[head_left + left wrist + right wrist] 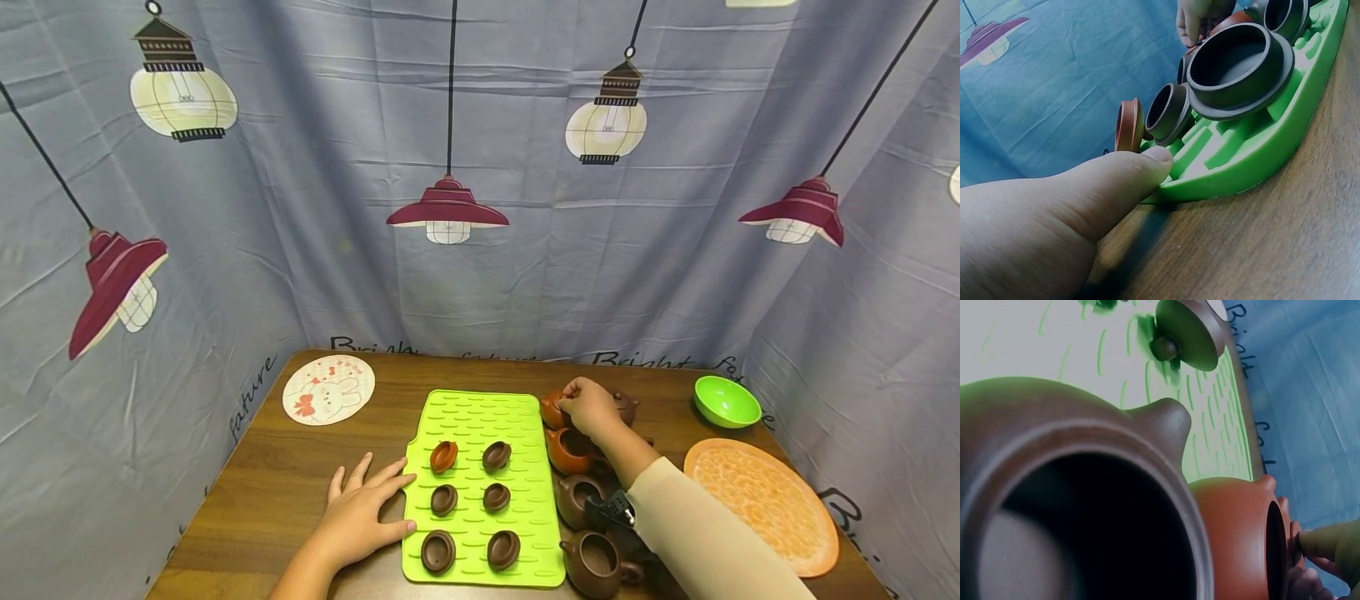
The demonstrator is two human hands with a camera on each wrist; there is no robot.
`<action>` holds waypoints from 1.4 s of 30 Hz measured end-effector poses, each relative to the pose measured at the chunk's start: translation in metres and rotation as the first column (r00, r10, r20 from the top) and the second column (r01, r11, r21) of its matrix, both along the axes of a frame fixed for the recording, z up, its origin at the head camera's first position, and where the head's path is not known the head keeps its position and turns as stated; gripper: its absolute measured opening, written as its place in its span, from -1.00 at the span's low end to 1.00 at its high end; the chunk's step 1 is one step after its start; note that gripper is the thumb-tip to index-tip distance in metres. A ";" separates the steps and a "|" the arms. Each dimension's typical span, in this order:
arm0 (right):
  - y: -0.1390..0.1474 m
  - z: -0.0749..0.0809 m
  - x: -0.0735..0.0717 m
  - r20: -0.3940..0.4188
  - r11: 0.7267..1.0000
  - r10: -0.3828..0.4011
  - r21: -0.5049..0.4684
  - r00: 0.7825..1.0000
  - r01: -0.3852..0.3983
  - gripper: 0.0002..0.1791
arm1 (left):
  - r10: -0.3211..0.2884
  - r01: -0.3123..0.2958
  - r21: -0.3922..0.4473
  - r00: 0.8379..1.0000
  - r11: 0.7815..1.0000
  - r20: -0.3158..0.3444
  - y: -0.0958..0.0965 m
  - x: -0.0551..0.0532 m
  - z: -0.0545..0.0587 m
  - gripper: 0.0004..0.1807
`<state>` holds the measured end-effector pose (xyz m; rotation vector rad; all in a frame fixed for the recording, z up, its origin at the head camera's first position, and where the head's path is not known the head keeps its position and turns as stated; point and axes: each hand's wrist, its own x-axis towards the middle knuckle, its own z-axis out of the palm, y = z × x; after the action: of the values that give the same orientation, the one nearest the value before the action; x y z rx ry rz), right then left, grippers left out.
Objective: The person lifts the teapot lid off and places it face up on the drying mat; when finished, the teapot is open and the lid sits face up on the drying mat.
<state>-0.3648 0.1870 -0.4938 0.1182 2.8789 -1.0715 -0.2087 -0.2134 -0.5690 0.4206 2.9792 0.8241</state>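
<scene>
My left hand (360,512) lies with fingers spread at the left edge of the green mat (468,417), thumb and fingertips touching it. Upside-down teapot lids stand on that mat: an orange lid (443,457) and several brown ones, such as a brown lid (438,552). Beyond the mat's right side, my right hand (596,408) pinches the lid (1296,542) of the rearmost orange teapot (552,410) between thumb and finger. Nearer stands an uncovered orange teapot (567,454), then an uncovered brown teapot (577,500) and another brown teapot (596,562). My right forearm partly hides the pots farther right.
A green bowl (727,402) sits at the back right, with an orange-patterned oval mat (761,504) in front of it. At the back left lies a round white rabbit mat (328,390). A grey-blue curtain (480,292) surrounds the wooden table (262,483).
</scene>
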 end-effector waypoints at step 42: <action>-0.008 0.006 0.005 0.217 0.637 0.062 -0.760 0.974 0.129 -0.67 | 0.004 -0.004 0.004 1.000 1.000 -0.001 0.000 0.000 0.001 -0.19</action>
<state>-0.3600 0.1791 -0.4875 0.2208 1.9798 -2.0383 -0.2090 -0.2138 -0.5684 0.4156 2.9812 0.8299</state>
